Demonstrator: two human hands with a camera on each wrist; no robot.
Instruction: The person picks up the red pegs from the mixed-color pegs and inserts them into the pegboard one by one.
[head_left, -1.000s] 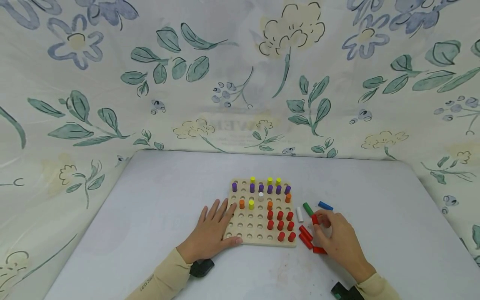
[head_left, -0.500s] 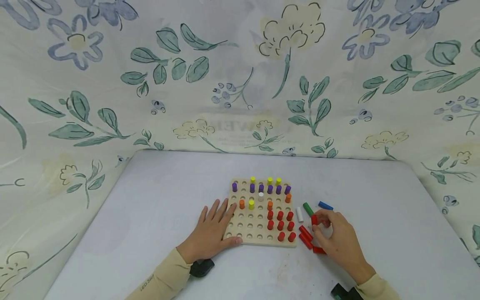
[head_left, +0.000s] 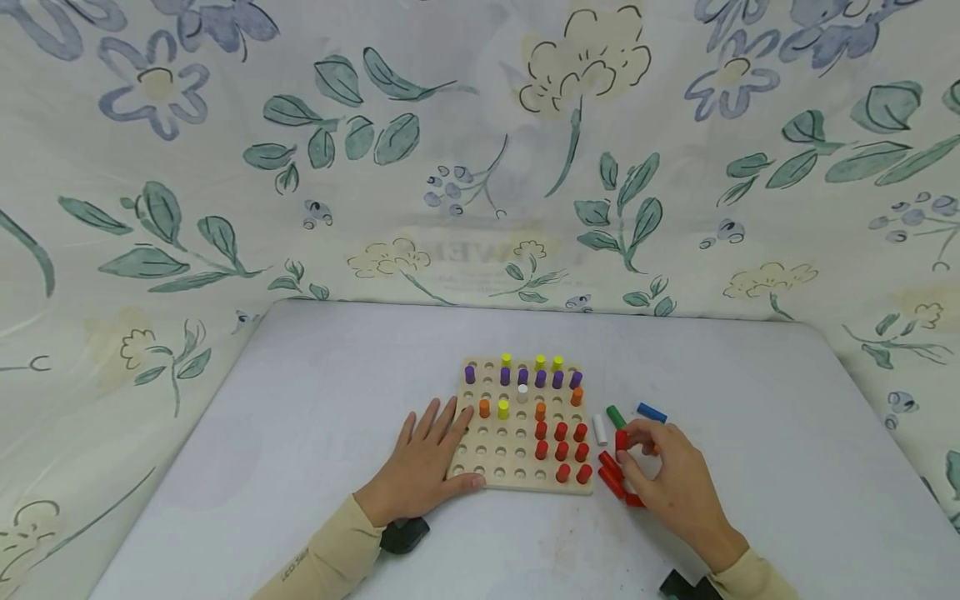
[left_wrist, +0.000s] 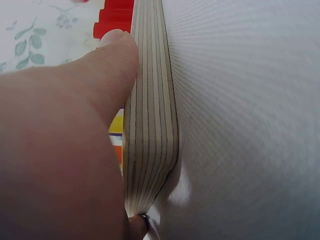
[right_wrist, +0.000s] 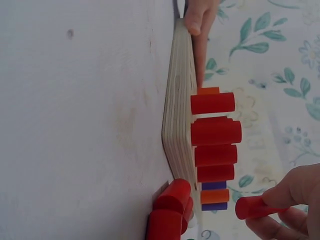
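My left hand [head_left: 420, 462] lies with fingers spread at the left side of a wooden pegboard [head_left: 501, 475]. Its thumb [left_wrist: 112, 65] rests on the board's front edge, close up in the left wrist view. Purple, yellow, orange, white and red pegs stand upright in the board, the red ones grouped at the front right. Just right of the board, my right hand [head_left: 678, 479] pinches a red peg [head_left: 621, 440] between thumb and fingertips. The right wrist view shows this red peg [right_wrist: 252, 206] held apart from the board, level with the standing pegs.
Several loose red pegs [head_left: 611, 482] lie between the board and my right hand. A white peg [head_left: 600, 429], a green peg [head_left: 615, 415] and a blue peg [head_left: 652, 412] lie further back on the white table [head_left: 322, 367]. A floral cloth [head_left: 465, 150] hangs behind.
The pinched red peg has shifted slightly left, towards the board, with the right hand's fingers. My left hand stays in place on the board.
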